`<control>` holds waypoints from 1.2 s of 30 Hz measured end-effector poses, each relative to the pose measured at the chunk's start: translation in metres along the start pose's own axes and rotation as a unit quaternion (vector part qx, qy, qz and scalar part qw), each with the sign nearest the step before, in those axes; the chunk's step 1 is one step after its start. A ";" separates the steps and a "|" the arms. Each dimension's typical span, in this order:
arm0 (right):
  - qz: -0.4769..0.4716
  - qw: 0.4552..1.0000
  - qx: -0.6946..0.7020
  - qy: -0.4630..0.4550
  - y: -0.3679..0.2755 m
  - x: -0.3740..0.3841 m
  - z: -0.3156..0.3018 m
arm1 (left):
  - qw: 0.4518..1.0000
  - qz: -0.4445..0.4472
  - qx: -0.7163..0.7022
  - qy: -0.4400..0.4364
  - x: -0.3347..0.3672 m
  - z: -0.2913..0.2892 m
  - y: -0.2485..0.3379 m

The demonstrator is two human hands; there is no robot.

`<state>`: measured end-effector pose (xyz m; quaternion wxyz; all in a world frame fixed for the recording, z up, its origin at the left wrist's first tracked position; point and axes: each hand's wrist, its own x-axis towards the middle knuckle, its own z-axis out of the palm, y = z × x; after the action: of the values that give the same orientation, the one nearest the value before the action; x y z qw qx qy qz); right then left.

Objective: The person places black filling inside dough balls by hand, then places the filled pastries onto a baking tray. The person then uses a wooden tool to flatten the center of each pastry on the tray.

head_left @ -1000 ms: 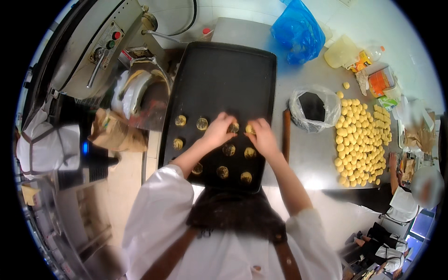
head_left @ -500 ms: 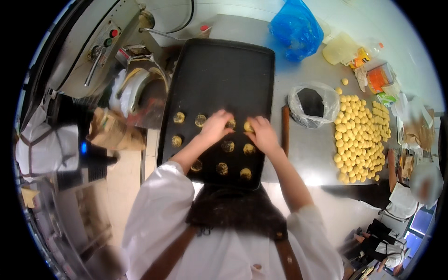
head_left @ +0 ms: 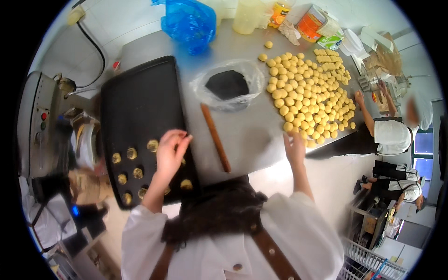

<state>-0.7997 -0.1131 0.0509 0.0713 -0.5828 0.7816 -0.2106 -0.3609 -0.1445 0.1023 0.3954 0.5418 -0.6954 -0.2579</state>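
Left hand (head_left: 169, 151) over dark baking tray (head_left: 140, 100), right hand (head_left: 295, 148) seemingly beside dough balls (head_left: 310, 95).

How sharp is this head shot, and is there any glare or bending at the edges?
Head view: the centre is fairly sharp, with the dough balls distinct; the left hand over the black tray and the right hand look slightly soft; the steel table shows mild sheen; straight edges bow toward the black fisheye rim.

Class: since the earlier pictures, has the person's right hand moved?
Yes. The right hand has left the black baking tray and gone right, to the pile of yellow dough balls.
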 end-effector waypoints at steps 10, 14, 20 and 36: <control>-0.422 0.864 -0.177 -0.210 0.070 0.096 0.000 | 0.982 0.031 -0.006 -0.186 0.014 0.181 0.121; -0.413 0.850 -0.178 -0.274 0.073 0.112 -0.014 | 0.973 0.032 -0.034 -0.226 0.025 0.208 0.149; -0.034 0.881 0.445 -0.157 0.093 0.108 -0.060 | 0.953 -0.085 -0.037 -0.289 0.046 0.280 0.154; 0.204 0.731 0.647 -0.075 0.127 0.057 -0.131 | 0.973 0.024 -0.016 -0.229 0.057 0.367 0.141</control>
<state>-0.9760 -0.1051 0.1242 0.5306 -0.2363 0.5482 -0.6018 -0.7488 -0.1851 0.0256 0.2405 0.4455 -0.7757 -0.3768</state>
